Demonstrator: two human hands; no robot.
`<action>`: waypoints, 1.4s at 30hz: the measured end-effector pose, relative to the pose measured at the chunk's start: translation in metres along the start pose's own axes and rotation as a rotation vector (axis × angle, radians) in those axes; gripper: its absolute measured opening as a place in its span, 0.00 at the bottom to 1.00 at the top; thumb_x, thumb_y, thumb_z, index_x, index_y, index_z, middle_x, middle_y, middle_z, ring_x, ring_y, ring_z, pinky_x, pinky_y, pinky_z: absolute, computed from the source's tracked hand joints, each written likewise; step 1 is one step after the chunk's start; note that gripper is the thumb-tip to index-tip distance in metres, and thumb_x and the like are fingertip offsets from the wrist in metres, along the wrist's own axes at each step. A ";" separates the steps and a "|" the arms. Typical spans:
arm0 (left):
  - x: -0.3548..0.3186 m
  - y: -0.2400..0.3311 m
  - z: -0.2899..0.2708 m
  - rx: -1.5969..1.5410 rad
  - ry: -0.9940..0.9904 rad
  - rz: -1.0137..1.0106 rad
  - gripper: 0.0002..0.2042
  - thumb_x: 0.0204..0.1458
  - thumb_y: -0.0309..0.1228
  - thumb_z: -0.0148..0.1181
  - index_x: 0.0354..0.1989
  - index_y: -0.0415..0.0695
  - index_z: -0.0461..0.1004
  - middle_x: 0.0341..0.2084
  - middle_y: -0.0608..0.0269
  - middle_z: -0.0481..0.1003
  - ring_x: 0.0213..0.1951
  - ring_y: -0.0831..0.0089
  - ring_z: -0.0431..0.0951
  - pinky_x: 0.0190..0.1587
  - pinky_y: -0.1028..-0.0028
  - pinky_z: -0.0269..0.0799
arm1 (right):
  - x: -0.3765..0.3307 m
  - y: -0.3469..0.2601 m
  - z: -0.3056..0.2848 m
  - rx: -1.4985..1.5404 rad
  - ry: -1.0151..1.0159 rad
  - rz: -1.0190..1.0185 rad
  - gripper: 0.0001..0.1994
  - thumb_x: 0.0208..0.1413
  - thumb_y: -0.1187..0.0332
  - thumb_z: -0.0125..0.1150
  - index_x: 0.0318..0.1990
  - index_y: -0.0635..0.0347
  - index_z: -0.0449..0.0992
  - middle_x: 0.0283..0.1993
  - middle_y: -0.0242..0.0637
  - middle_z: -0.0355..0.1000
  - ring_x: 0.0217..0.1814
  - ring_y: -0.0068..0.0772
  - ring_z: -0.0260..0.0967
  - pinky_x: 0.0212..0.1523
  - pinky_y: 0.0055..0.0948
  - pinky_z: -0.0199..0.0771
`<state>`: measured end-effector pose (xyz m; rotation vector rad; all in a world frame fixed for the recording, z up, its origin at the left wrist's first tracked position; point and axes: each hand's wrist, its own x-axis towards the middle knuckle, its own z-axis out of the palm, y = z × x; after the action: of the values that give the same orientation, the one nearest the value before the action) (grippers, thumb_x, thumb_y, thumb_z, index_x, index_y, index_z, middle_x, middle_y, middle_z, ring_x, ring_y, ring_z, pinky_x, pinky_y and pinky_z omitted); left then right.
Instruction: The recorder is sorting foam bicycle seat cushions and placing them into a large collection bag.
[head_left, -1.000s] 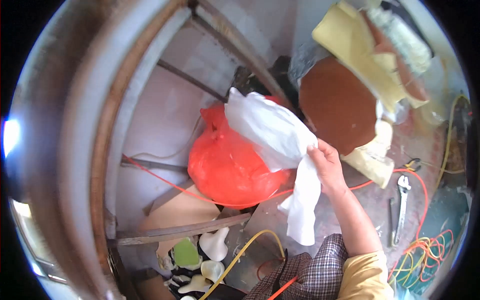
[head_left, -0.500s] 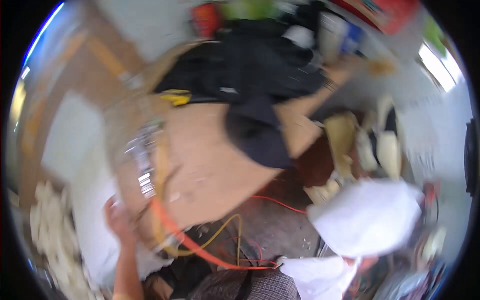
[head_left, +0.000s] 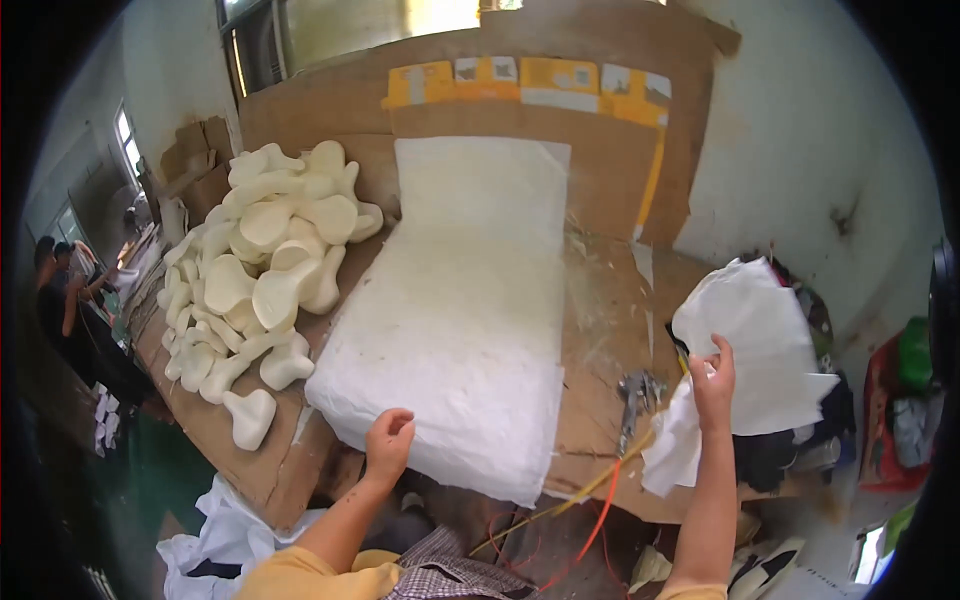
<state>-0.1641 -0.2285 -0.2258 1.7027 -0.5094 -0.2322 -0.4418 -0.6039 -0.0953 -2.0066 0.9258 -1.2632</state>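
Compared with 0.5 s ago, when the view swept in a blur over dark clutter and the white sheets sat low at the right, the view now faces a cardboard-covered workbench [head_left: 600, 330]. On it lies a thick white foam slab [head_left: 450, 340], running from the near edge up against the cardboard backing. The left hand [head_left: 388, 440] rests on the slab's near edge, fingers curled loosely into a half-closed fist, holding nothing visible. The right hand [head_left: 714, 385] is raised just off the bench's right side, fingers pinched on a bundle of white fabric sheets [head_left: 745, 350] that hangs below the wrist. A pile of cream foam shapes [head_left: 265, 270] sits left of the slab. A metal spray gun [head_left: 632, 395] lies between slab and sheets.
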 end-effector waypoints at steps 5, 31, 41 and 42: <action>0.054 0.007 -0.069 -0.312 -0.163 -0.323 0.17 0.50 0.30 0.59 0.48 0.40 0.68 0.40 0.61 0.74 0.41 0.76 0.72 0.45 0.75 0.68 | 0.008 -0.115 0.150 0.579 -0.095 0.268 0.17 0.48 0.73 0.57 0.49 0.61 0.71 0.30 0.26 0.64 0.30 0.14 0.60 0.32 0.15 0.62; 0.240 0.049 -0.030 -0.090 -0.149 -0.038 0.04 0.51 0.27 0.58 0.30 0.41 0.70 0.23 0.68 0.71 0.25 0.82 0.68 0.30 0.80 0.66 | -0.017 -0.121 0.345 0.793 -0.650 0.841 0.30 0.54 0.62 0.59 0.62 0.61 0.58 0.42 0.39 0.73 0.38 0.24 0.70 0.40 0.23 0.71; 0.307 0.016 -0.064 -0.271 -0.075 -0.410 0.04 0.53 0.27 0.58 0.31 0.42 0.68 0.22 0.72 0.68 0.24 0.86 0.65 0.27 0.85 0.63 | 0.034 -0.033 0.342 0.513 -0.597 0.592 0.13 0.51 0.76 0.58 0.45 0.64 0.72 0.32 0.32 0.72 0.29 0.19 0.67 0.30 0.18 0.70; 0.306 0.007 -0.066 -0.267 -0.059 -0.415 0.04 0.53 0.27 0.58 0.31 0.42 0.68 0.22 0.72 0.68 0.24 0.86 0.65 0.27 0.85 0.63 | 0.032 -0.033 0.348 0.338 -0.623 0.500 0.11 0.52 0.75 0.57 0.43 0.65 0.72 0.30 0.31 0.71 0.28 0.18 0.66 0.27 0.19 0.71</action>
<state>0.1327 -0.3107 -0.1672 1.5271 -0.1526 -0.6236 -0.1039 -0.5706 -0.1847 -1.6043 0.7659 -0.4354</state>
